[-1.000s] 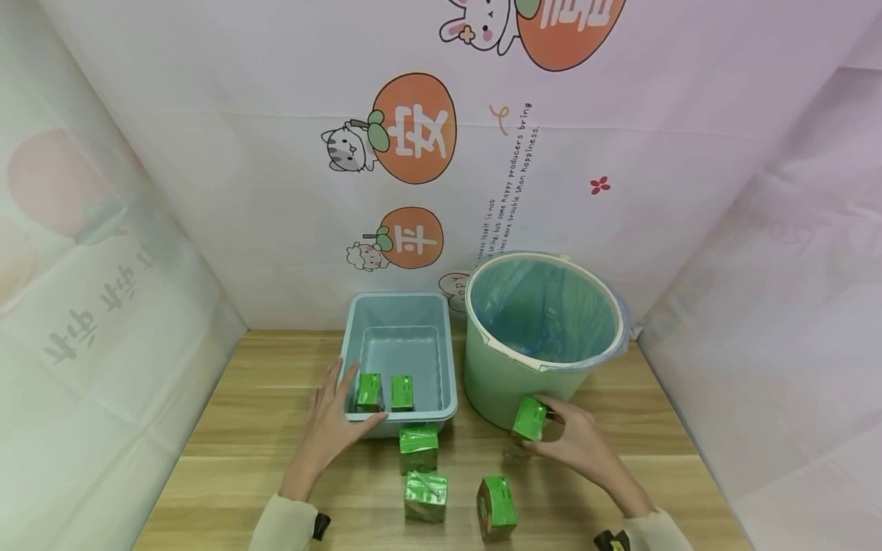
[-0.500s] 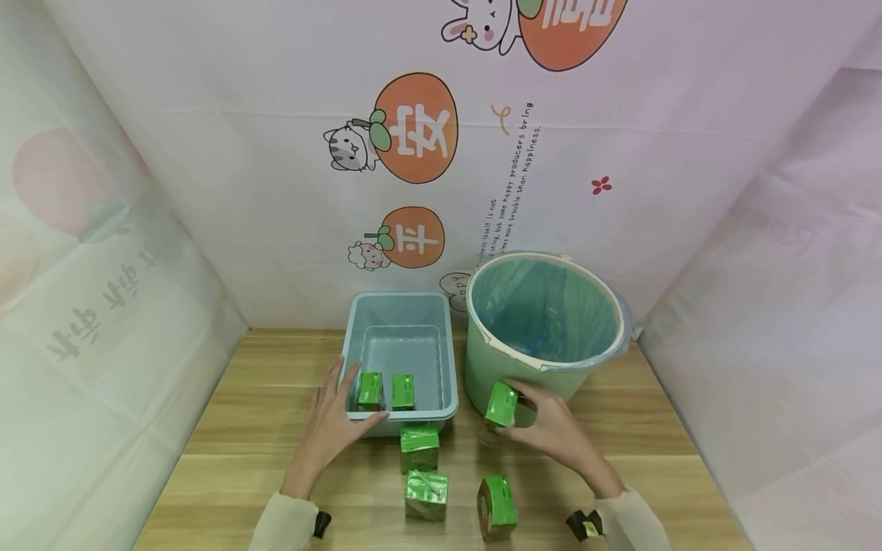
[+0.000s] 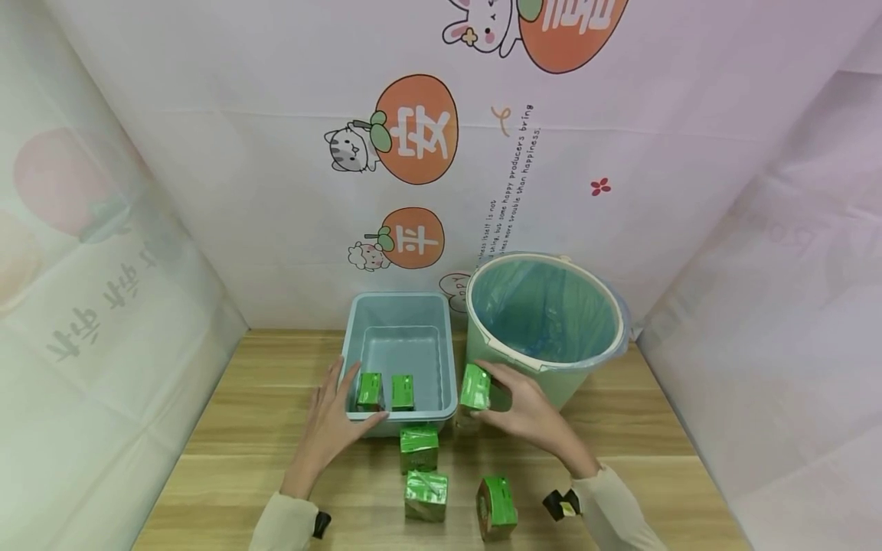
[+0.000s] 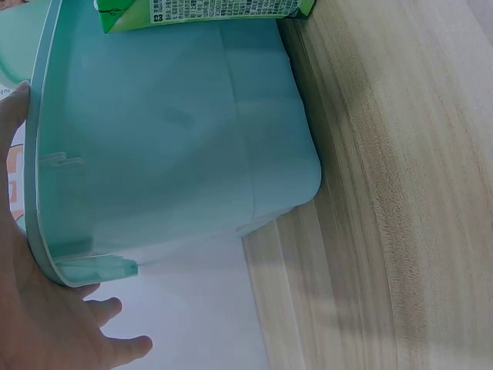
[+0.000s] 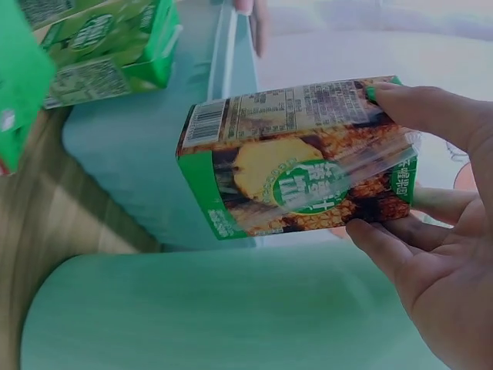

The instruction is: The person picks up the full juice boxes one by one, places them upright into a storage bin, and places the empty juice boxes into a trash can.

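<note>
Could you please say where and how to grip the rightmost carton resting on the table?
I'd pinch the carton from above, across its left and right sides just below the green top, which faces up and looks narrow crosswise; a gap separates the carton from its neighbour.

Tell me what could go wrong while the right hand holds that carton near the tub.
The carton could slip, since the fingers of the right hand grip it towards one end. Its free end could catch on the tub, close beside it. The hand might also knock the bin, which stands right next to it.
</note>
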Tool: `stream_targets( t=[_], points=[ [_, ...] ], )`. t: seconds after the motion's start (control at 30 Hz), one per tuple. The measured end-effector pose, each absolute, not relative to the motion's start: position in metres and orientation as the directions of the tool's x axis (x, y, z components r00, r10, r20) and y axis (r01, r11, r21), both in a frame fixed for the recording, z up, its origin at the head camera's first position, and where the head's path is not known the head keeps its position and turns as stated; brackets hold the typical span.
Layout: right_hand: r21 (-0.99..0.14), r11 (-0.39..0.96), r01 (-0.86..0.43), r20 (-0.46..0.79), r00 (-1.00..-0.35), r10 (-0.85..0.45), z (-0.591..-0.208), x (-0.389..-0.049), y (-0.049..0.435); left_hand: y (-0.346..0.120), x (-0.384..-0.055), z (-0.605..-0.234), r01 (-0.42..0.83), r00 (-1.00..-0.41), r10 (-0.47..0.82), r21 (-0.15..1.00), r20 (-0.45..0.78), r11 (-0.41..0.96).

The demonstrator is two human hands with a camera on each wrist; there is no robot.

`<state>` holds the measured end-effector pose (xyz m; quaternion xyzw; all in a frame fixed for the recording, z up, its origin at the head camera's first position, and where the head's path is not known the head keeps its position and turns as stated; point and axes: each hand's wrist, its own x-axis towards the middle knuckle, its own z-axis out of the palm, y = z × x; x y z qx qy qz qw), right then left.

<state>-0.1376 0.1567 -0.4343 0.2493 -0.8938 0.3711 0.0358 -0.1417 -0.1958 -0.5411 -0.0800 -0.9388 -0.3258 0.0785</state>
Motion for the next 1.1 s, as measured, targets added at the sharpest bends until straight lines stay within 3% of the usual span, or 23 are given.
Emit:
stream_targets(
  t=[0.4, 0.67, 1.1],
  points=[
    [-0.588, 0.593, -0.551, 0.294, -0.828, -0.477, -0.42, -0.148, 0.141, -0.196, -0.142, -0.542, 0.204, -0.974, 0.099, 0.592, 0.206, 0.78],
    [-0.63, 0.566, -0.532, 0.243, -0.827, -0.507, -0.415, -0.157, 0.126, -0.197, -0.141, -0.542, 0.2, -0.975, 0.098, 0.594, 0.2, 0.78],
    [-0.602, 0.528, -0.599, 0.218, -0.76, -0.613, -0.415, -0.187, 0.101, -0.196, -0.142, -0.542, 0.2, -0.975, 0.099, 0.592, 0.2, 0.781]
  ],
)
